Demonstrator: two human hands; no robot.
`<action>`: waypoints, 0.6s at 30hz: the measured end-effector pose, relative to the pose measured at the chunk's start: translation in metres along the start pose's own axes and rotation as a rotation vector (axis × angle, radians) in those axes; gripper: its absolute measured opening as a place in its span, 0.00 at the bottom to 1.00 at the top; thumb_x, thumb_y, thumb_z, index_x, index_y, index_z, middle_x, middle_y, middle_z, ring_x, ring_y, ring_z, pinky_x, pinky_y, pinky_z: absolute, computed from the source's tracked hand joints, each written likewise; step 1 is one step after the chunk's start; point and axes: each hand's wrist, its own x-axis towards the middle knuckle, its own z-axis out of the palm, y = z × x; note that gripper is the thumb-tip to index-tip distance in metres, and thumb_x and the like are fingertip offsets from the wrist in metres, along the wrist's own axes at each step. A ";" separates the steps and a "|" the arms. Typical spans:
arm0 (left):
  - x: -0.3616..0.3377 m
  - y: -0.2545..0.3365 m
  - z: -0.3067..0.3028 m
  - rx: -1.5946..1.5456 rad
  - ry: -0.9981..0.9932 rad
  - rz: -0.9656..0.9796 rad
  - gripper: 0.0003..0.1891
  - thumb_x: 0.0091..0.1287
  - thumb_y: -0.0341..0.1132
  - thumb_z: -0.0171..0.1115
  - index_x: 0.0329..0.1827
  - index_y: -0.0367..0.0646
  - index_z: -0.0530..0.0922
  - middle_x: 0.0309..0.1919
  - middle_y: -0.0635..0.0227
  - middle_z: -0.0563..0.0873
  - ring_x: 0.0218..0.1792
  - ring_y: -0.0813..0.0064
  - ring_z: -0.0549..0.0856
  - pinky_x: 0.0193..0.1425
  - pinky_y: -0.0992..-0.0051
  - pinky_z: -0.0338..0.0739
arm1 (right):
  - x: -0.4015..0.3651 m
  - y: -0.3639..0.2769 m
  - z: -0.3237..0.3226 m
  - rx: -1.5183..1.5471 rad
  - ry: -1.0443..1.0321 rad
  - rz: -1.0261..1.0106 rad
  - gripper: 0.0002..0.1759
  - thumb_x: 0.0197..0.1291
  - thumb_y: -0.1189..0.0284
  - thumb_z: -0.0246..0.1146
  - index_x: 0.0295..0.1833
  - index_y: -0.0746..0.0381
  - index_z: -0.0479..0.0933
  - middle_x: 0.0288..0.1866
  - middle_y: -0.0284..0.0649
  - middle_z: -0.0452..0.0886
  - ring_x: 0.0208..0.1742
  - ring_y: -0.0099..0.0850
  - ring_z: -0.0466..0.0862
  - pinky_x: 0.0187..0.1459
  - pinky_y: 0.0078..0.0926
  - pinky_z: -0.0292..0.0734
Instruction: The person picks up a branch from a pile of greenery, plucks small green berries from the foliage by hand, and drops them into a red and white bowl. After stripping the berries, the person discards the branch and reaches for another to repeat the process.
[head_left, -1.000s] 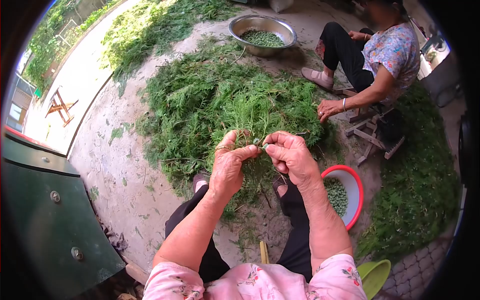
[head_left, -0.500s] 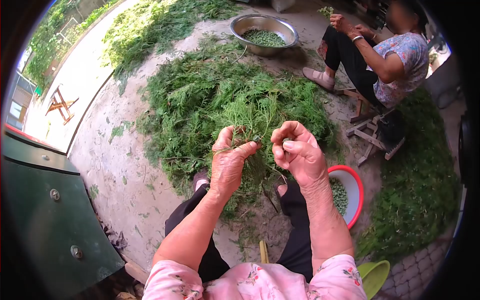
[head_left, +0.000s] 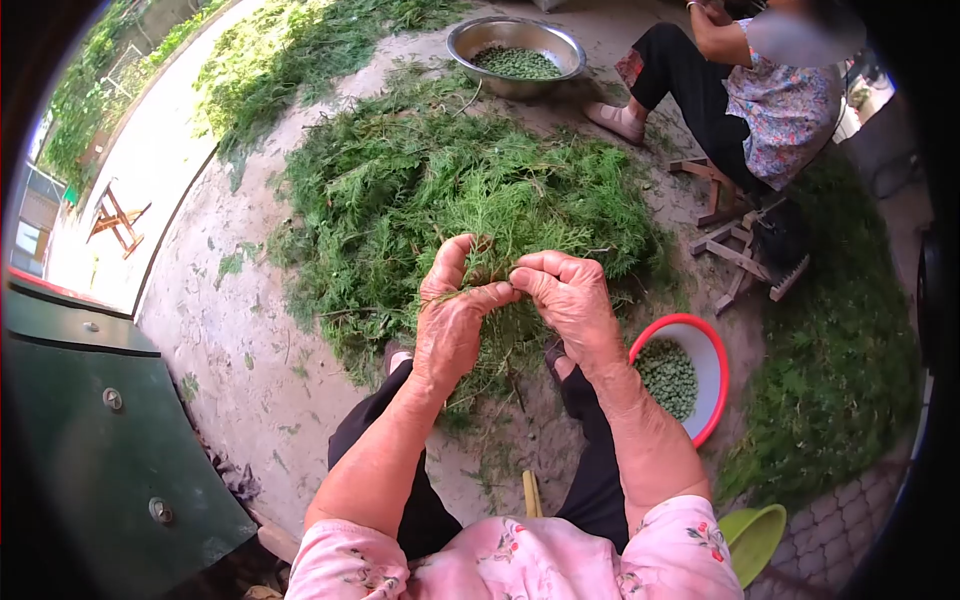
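Note:
Over a heap of feathery green conifer branches (head_left: 390,190), my left hand (head_left: 448,330) is closed around a leafy conifer sprig (head_left: 492,262). My right hand (head_left: 580,305) meets it at the tip of the left thumb, thumb and index finger pinched together at the sprig. Whatever lies between those right fingertips is hidden. Beside my right forearm stands a red-rimmed white basin (head_left: 718,395), partly filled with small round green cones (head_left: 668,378).
A steel basin (head_left: 568,72) with more green cones sits beyond the heap. At the upper right a person (head_left: 785,120) is seated near low wooden stools (head_left: 735,245). A yellow-green bowl (head_left: 758,535) lies at lower right, a dark green panel (head_left: 90,430) at left.
My right hand, apart from the left and pinching a small green thing, has moved left to the sprig. The seated person's hands have gone up toward the frame edge. The view has shifted slightly.

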 end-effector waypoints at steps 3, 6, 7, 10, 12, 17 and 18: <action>0.001 0.003 0.000 -0.069 -0.028 -0.031 0.25 0.52 0.15 0.58 0.55 0.38 0.68 0.49 0.66 0.76 0.42 0.74 0.80 0.45 0.76 0.78 | 0.001 0.002 -0.006 0.167 -0.048 0.083 0.07 0.57 0.72 0.64 0.36 0.65 0.79 0.21 0.26 0.73 0.20 0.14 0.70 0.19 0.13 0.61; 0.003 0.003 0.000 -0.037 -0.028 -0.059 0.22 0.53 0.16 0.58 0.52 0.39 0.70 0.45 0.66 0.78 0.39 0.74 0.81 0.44 0.76 0.78 | -0.001 0.000 -0.010 0.374 -0.075 0.221 0.11 0.60 0.67 0.62 0.38 0.65 0.76 0.18 0.27 0.69 0.14 0.14 0.65 0.14 0.10 0.55; 0.002 0.006 0.003 -0.019 0.005 -0.083 0.18 0.54 0.19 0.58 0.49 0.38 0.71 0.37 0.65 0.80 0.34 0.74 0.82 0.41 0.75 0.78 | -0.001 0.000 -0.013 0.474 -0.094 0.207 0.10 0.61 0.67 0.61 0.38 0.65 0.76 0.20 0.28 0.69 0.15 0.15 0.67 0.14 0.11 0.55; 0.005 0.010 -0.006 -0.072 0.018 -0.161 0.16 0.53 0.22 0.56 0.47 0.40 0.72 0.33 0.68 0.79 0.32 0.73 0.81 0.40 0.71 0.77 | -0.005 -0.008 -0.031 0.663 -0.097 0.136 0.09 0.62 0.69 0.59 0.42 0.64 0.75 0.27 0.35 0.76 0.21 0.19 0.73 0.19 0.14 0.62; 0.006 0.014 -0.005 -0.100 0.062 -0.140 0.13 0.53 0.25 0.55 0.43 0.41 0.73 0.28 0.71 0.77 0.27 0.75 0.78 0.37 0.71 0.75 | -0.005 -0.011 -0.050 0.692 -0.010 0.046 0.08 0.60 0.73 0.58 0.43 0.65 0.74 0.34 0.41 0.80 0.27 0.25 0.78 0.24 0.18 0.68; 0.007 0.022 -0.015 -0.228 0.056 -0.151 0.05 0.55 0.27 0.55 0.34 0.44 0.71 0.22 0.76 0.72 0.18 0.81 0.70 0.24 0.77 0.70 | -0.032 -0.014 -0.107 0.589 0.012 0.031 0.15 0.54 0.80 0.58 0.49 0.65 0.71 0.42 0.43 0.78 0.37 0.31 0.81 0.34 0.24 0.77; 0.012 0.019 -0.024 -0.213 0.046 -0.168 0.05 0.55 0.28 0.55 0.34 0.45 0.71 0.22 0.78 0.72 0.16 0.83 0.68 0.20 0.78 0.68 | -0.042 -0.009 -0.122 0.562 0.042 0.050 0.13 0.55 0.79 0.58 0.47 0.65 0.71 0.41 0.42 0.78 0.36 0.30 0.81 0.33 0.24 0.77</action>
